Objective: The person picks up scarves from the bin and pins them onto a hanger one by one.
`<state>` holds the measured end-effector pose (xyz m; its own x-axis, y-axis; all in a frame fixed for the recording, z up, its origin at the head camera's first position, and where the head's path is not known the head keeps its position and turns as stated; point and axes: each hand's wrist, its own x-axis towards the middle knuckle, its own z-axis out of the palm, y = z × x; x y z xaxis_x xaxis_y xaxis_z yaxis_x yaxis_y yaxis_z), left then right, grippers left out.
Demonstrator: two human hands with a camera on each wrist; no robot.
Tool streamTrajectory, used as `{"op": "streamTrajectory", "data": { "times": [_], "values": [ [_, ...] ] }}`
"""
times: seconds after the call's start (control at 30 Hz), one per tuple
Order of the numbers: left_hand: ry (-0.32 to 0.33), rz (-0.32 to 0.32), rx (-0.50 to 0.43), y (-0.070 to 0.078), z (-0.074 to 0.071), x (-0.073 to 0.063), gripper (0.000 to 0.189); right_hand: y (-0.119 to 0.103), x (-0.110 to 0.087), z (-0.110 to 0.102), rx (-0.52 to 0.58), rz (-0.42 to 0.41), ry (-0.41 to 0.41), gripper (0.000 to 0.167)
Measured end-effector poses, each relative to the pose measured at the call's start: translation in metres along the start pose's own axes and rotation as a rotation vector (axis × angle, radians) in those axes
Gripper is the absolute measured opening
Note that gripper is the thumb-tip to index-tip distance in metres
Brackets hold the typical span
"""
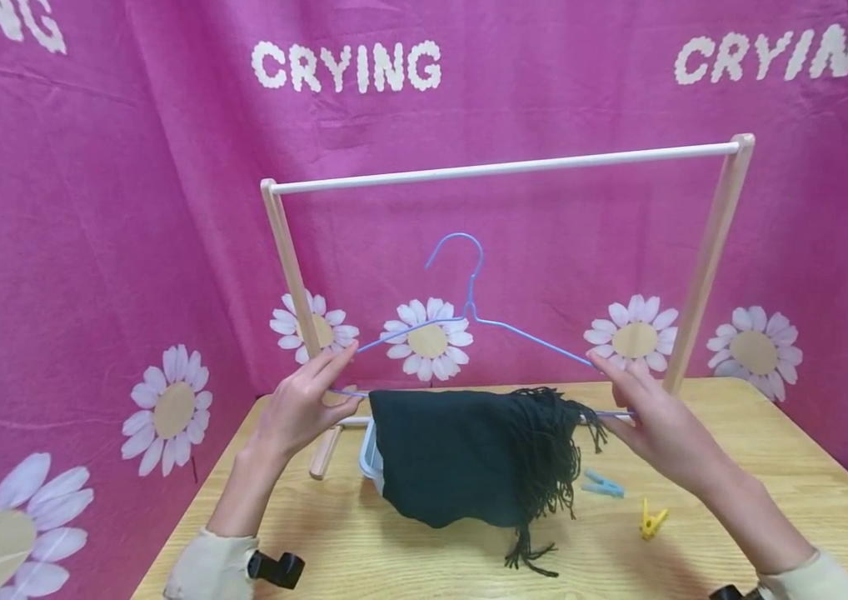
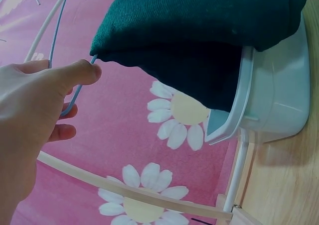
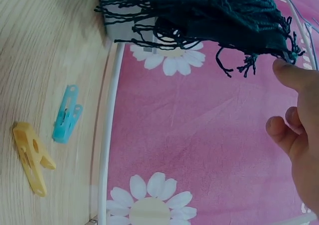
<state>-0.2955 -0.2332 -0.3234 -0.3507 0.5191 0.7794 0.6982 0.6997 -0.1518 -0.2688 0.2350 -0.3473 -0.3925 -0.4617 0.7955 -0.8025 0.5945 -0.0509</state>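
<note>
A blue wire hanger [image 1: 536, 340] is held upright over the table, its hook at the top. Over its bottom bar drapes a dark green scarf [image 1: 454, 458], with a fringe [image 1: 547, 442] at the right end. My left hand [image 1: 311, 400] grips the hanger's left corner, thumb on the lower wire in the left wrist view. The right hand [image 1: 664, 425] grips the opposite corner, beside the fringe. Much of the right corner is hidden by that hand. Behind the scarf, a pale plastic bin [image 2: 279, 95] is partly covered.
A wooden rack with a white top rail [image 1: 506, 167] stands behind the hanger. On the wooden table [image 1: 754, 467] lie a blue clothespin [image 3: 67, 115] and a yellow clothespin [image 3: 31, 158], right of the scarf. A pink curtain [image 1: 581, 100] surrounds the table.
</note>
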Motion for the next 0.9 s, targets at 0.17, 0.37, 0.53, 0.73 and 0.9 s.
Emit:
{"op": "streamTrajectory", "data": {
  "times": [0.17,0.37,0.53,0.73,0.9],
  "values": [
    [0.007,-0.007,-0.019,-0.001,0.001,0.0,0.082,0.003,-0.003,0.0,0.089,-0.002,-0.001,0.071],
    [0.023,-0.055,-0.096,-0.003,0.007,-0.005,0.083,0.002,-0.005,0.0,0.145,0.012,0.055,0.068],
    [-0.012,-0.255,-0.299,-0.011,0.012,-0.015,0.083,-0.001,-0.003,0.001,0.127,0.022,0.094,0.067],
    [0.011,-0.437,-0.401,-0.023,0.025,-0.036,0.062,-0.002,0.003,0.006,0.113,-0.031,0.218,0.067],
    [-0.001,-0.568,-0.437,-0.038,0.041,-0.056,0.05,-0.01,0.008,0.004,0.115,-0.033,0.244,0.066]
  ]
}}
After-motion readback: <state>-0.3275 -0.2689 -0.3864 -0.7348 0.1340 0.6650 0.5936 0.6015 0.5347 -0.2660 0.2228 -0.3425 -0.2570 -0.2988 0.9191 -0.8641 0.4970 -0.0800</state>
